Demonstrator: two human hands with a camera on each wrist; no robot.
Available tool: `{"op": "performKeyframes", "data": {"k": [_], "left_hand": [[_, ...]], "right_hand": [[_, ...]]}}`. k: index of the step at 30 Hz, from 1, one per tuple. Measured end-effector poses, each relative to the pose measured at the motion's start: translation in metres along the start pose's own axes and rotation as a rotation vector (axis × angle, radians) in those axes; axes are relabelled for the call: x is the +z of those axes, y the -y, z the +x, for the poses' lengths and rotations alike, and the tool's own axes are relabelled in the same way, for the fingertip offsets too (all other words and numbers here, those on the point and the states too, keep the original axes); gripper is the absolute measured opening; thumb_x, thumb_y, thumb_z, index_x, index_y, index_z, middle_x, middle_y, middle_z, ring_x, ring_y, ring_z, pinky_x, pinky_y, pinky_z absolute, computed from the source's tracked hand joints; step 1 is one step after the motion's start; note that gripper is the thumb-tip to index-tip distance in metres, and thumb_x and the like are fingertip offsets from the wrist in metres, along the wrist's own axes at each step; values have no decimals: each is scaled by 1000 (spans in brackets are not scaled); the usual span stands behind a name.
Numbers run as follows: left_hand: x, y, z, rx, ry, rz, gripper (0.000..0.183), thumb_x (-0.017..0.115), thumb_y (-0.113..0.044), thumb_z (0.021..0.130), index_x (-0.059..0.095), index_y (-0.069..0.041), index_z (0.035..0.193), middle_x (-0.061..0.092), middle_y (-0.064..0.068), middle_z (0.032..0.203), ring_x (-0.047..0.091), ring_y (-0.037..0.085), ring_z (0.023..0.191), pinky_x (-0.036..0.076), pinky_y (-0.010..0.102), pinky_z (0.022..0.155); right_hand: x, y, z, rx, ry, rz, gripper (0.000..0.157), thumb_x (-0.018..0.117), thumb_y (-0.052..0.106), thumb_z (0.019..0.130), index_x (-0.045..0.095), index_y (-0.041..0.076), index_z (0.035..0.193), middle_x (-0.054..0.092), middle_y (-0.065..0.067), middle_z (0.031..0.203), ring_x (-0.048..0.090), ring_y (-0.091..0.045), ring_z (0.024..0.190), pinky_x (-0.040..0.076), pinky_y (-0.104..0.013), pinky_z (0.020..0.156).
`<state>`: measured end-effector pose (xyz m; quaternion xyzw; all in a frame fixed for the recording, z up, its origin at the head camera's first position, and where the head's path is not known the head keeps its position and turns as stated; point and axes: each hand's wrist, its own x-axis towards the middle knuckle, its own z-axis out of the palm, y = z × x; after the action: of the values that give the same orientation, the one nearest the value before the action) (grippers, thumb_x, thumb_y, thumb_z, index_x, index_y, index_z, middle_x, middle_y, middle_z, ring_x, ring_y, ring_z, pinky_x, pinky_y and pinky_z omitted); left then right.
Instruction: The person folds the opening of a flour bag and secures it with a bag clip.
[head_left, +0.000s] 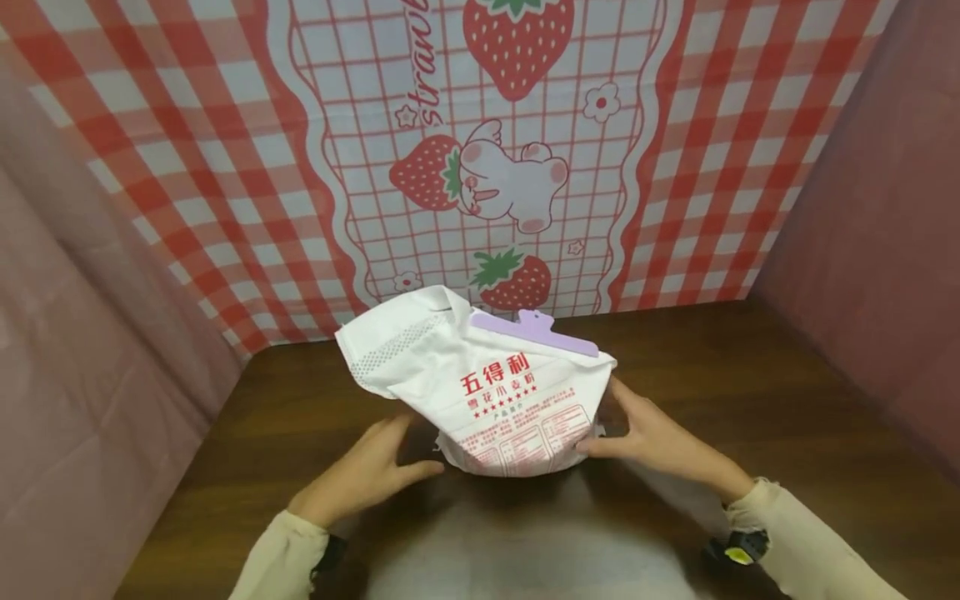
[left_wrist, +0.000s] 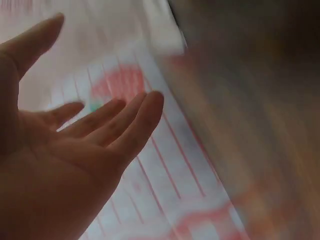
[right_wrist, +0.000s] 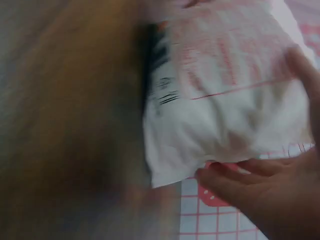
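Observation:
A white flour bag (head_left: 525,417) with red print is tilted above the middle of the table, its folded top leaning to the left. A long purple bag clip (head_left: 536,335) lies across its upper edge. My right hand (head_left: 645,433) grips the bag's right side, thumb in front and fingers behind. In the right wrist view, the fingers of that hand (right_wrist: 260,185) are at the edge of the bag (right_wrist: 225,120). Beside the bag's lower left, my left hand (head_left: 371,467) is spread. The left wrist view shows that palm (left_wrist: 65,165) holding nothing. Whether the bag touches the table is unclear.
The dark wooden table (head_left: 750,375) extends to both sides. Behind it hangs a red checked cloth (head_left: 720,150) with strawberry prints. Pink cloth walls (head_left: 862,250) stand at left and right. A pale patch (head_left: 532,550) lies on the near part of the table.

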<state>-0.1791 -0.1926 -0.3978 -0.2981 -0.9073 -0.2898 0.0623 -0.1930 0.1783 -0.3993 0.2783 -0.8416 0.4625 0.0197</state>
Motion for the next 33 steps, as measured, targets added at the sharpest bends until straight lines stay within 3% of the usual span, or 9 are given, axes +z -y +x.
{"op": "performKeyframes", "data": {"k": [4, 7, 9, 16, 21, 28, 33], "left_hand": [[25, -20, 10, 77, -16, 46, 75, 62, -51, 76, 26, -30, 137, 44, -8, 130, 47, 8, 113, 43, 30, 90], [34, -25, 12, 87, -43, 78, 59, 57, -57, 76, 39, -30, 125, 54, -11, 110, 54, 4, 97, 47, 28, 79], [36, -26, 13, 85, -48, 76, 57, 56, -57, 76, 43, -28, 122, 57, -10, 107, 56, 5, 94, 47, 28, 78], [36, -25, 14, 114, -54, 65, 57, 60, -51, 77, 42, -23, 123, 57, -7, 107, 56, 8, 95, 47, 29, 80], [34, -18, 20, 86, -53, 37, 56, 64, -48, 75, 43, -25, 122, 57, -10, 103, 55, 5, 92, 47, 27, 77], [31, -5, 31, 52, -31, -15, 53, 68, -41, 75, 45, -29, 121, 54, -12, 104, 54, 3, 89, 47, 24, 72], [30, 2, 39, 69, -29, -13, 55, 68, -38, 76, 43, -25, 123, 53, -8, 106, 53, 5, 90, 47, 25, 73]], "right_hand": [[14, -3, -5, -54, -35, -220, 88, 74, 47, 65, 26, 29, 137, 55, 6, 118, 54, -11, 104, 48, -36, 81], [22, -4, -6, -83, -62, -256, 85, 73, 48, 65, 29, 26, 134, 57, 5, 113, 55, -11, 102, 49, -36, 78], [23, -4, -7, -87, -79, -273, 86, 74, 48, 64, 29, 26, 134, 57, 6, 111, 56, -10, 100, 49, -36, 77], [22, -3, -5, -101, -77, -294, 85, 74, 48, 64, 32, 20, 132, 60, 2, 107, 56, -11, 99, 49, -37, 78], [22, -6, 6, -104, -86, -302, 84, 74, 50, 63, 35, 15, 129, 62, -2, 102, 57, -11, 94, 49, -36, 76], [25, -14, 26, -91, -63, -256, 87, 75, 47, 63, 32, 17, 132, 60, -3, 105, 57, -13, 94, 49, -38, 75], [22, -17, 36, -64, -39, -247, 90, 76, 47, 63, 30, 18, 134, 60, -5, 106, 58, -14, 94, 50, -38, 74]]}}
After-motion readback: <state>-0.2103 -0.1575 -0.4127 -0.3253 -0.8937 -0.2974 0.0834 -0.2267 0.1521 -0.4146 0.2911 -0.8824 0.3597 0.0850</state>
